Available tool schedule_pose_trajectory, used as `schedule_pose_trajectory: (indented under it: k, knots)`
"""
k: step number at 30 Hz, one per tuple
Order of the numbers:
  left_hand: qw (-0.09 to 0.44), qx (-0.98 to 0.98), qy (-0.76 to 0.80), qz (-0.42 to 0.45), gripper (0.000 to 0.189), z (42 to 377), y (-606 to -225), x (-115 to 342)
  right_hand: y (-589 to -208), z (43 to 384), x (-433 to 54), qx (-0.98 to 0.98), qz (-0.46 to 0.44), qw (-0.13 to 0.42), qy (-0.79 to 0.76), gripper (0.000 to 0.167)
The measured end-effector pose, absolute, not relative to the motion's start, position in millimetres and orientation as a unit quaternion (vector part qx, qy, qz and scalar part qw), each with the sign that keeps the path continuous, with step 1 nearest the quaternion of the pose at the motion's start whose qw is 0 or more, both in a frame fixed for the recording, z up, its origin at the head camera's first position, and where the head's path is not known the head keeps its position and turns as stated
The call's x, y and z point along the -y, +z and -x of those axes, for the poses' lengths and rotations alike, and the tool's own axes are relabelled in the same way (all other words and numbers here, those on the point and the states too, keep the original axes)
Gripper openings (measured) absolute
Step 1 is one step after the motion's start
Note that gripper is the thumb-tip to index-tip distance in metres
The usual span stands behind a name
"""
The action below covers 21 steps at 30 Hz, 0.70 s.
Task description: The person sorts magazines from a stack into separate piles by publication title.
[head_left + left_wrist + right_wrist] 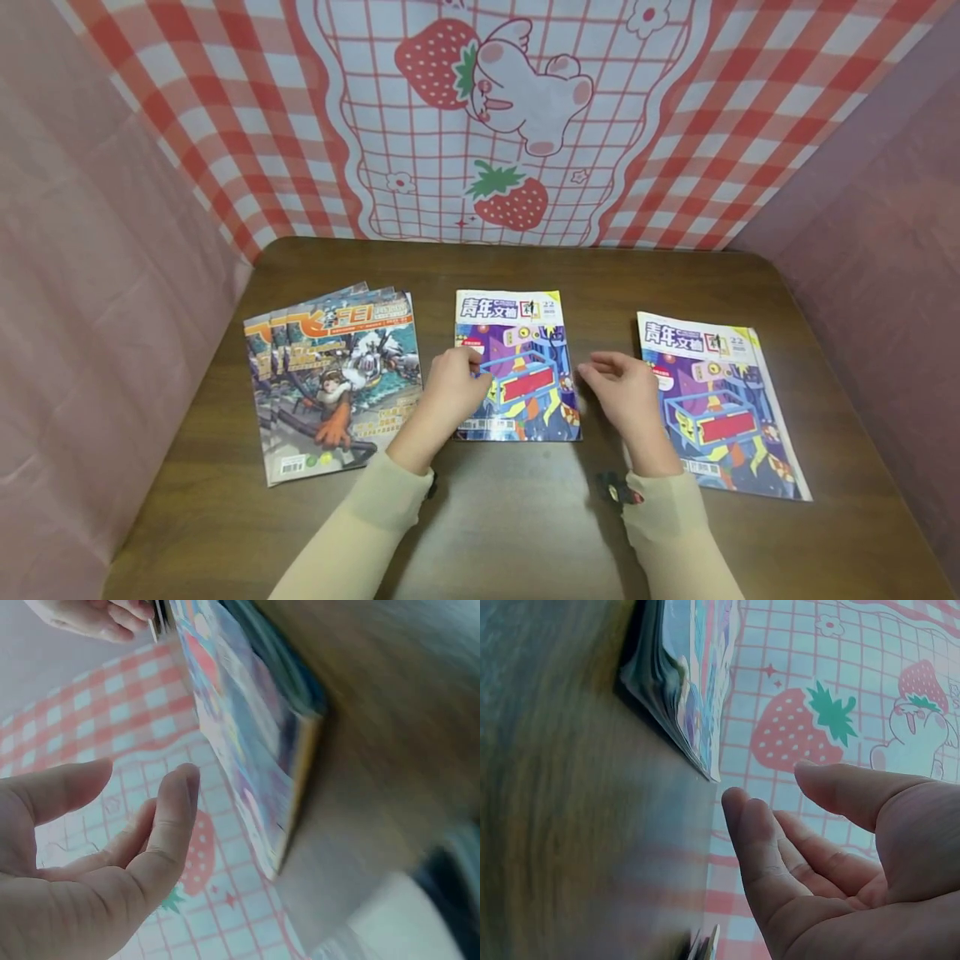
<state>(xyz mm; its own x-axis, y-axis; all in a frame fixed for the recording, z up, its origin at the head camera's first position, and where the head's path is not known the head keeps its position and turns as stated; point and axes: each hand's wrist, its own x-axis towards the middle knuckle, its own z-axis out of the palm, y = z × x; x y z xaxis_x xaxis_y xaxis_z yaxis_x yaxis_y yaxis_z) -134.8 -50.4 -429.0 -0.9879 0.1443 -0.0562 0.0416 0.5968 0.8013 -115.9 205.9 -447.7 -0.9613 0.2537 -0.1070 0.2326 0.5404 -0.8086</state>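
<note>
A magazine [525,417] with a purple cover and white title band lies in the middle of the table. Over its left edge hovers my left hand [448,390], thumb and fingers loosely bent; the left wrist view shows nothing between them, with the magazine [251,742] beside the fingertips. My right hand [626,392] is just off the magazine's right edge, also holding nothing; in the right wrist view a gap parts its bent fingers [761,847] from the magazine corner [697,697]. Whether the middle pile is one magazine or more I cannot tell.
Right of my right hand lies a magazine [720,417] with the same cover, a white edge showing beneath. Several fanned magazines [352,392] with a robot-and-figure cover lie at the left. The brown table [510,517] ends against a red checked cloth [465,200].
</note>
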Motion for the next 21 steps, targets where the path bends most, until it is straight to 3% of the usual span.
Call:
schedule_pose_trajectory:
  k: [21]
  knots:
    - [0.059, -0.853, 0.487, -0.178, 0.020, 128.9, -408.1, -37.2, -430.5, 95.6, -247.2, 0.863, 0.168, 0.086, 0.469, 0.036]
